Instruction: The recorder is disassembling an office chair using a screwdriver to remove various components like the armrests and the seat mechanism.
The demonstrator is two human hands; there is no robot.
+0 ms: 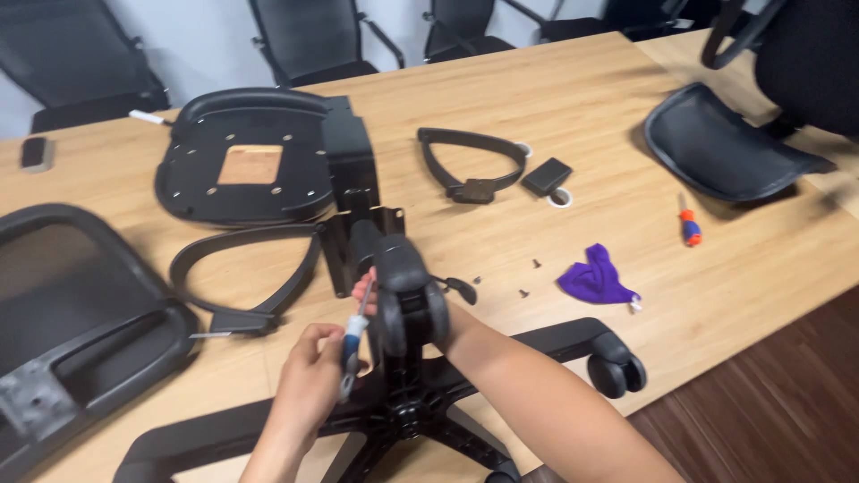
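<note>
Left hand (309, 376) gripping a blue-and-white screwdriver (352, 344), tip pointing up at the chair's tilt mechanism (362, 246). Right hand (371, 291) mostly hidden behind a caster (407, 300) of the star base (394, 411); its grip is unclear. Base lying on the wooden desk (555, 107), loose screws (528, 277) and purple cloth (595, 277) nearby.

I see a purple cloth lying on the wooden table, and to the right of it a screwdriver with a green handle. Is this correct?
Not quite. The head view shows the purple cloth lying on the wooden table, and the screwdriver does lie to the right of it, but its handle is orange and blue, not green.
</note>
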